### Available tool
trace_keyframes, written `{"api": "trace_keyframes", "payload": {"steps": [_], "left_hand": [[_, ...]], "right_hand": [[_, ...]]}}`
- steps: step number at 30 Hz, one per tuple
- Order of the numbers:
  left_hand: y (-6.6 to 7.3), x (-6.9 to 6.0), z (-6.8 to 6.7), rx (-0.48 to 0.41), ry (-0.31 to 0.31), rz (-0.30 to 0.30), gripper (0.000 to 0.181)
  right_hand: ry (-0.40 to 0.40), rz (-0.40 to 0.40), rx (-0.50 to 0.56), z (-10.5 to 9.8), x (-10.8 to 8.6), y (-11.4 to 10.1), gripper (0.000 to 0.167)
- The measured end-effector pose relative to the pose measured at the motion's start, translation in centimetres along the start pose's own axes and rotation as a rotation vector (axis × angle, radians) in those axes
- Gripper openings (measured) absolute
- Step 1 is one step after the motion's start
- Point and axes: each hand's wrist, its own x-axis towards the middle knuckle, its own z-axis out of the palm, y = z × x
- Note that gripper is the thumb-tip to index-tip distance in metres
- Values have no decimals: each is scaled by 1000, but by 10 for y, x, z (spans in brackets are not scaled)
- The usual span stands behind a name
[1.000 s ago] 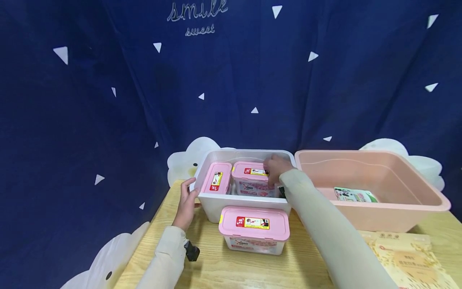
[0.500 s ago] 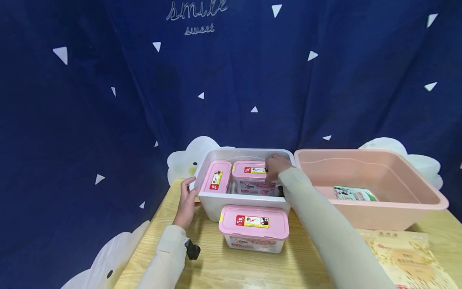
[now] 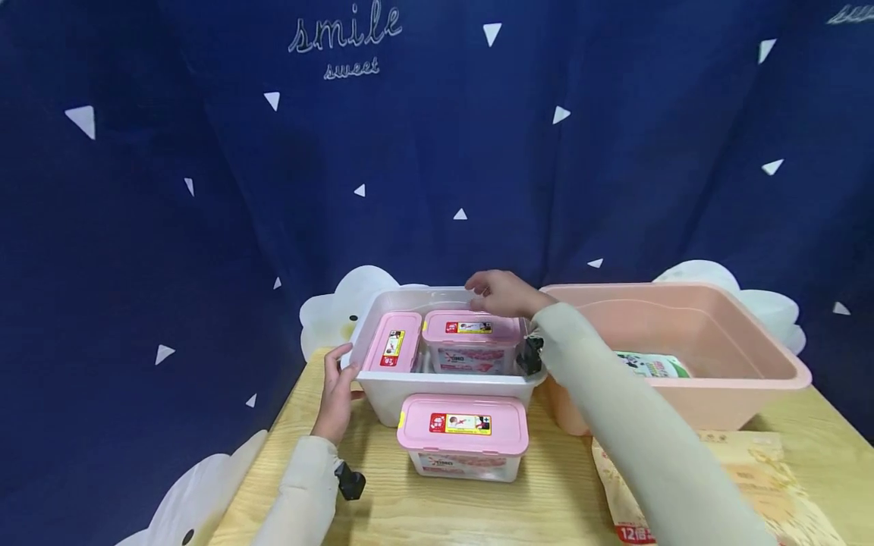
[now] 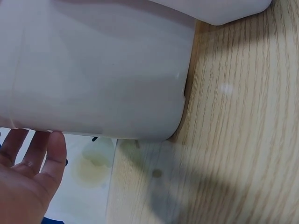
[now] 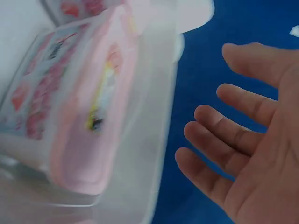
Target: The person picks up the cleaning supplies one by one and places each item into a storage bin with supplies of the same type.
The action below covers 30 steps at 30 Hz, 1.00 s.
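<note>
A white bin (image 3: 437, 385) holds two pink-lidded plastic boxes side by side. The left box (image 3: 394, 327) lies lengthwise, and the right box (image 3: 471, 360) stands crosswise with its printed label facing front. My left hand (image 3: 334, 398) touches the bin's left side; in the left wrist view its fingers (image 4: 56, 147) rest against the wall. Above the bin's back right part, my right hand (image 3: 507, 294) is raised with nothing in it. The right wrist view shows its fingers spread and relaxed, apart from the bin. A third pink-lidded box (image 3: 464, 436) stands on the table before the bin.
A larger pink bin (image 3: 683, 394) stands to the right, with a green and white packet (image 3: 652, 365) inside. A beige printed bag (image 3: 765, 470) lies on the wooden table (image 3: 437, 519) in front of it. A blue curtain (image 3: 423, 136) hangs behind.
My right hand has let go of the right box inside the white bin and risen toward the bin's back edge. The left hand stays at the bin. The head view has shifted slightly right.
</note>
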Motion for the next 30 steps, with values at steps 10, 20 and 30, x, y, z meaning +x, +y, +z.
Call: {"api": "trace_keyframes", "payload": {"steps": [10,20,30], "left_hand": [[-5,-1,-4,3,8,-6,52],[-1,3,2,-23,4,26,52],[-3,-1,1,-8,7,26,52]], "right_hand": [[102,-312,-164,3,-49,-49,36],[240,-521,-235,11,-104,-55,25],[202,-502,-239,21,-136,-46,22]]}}
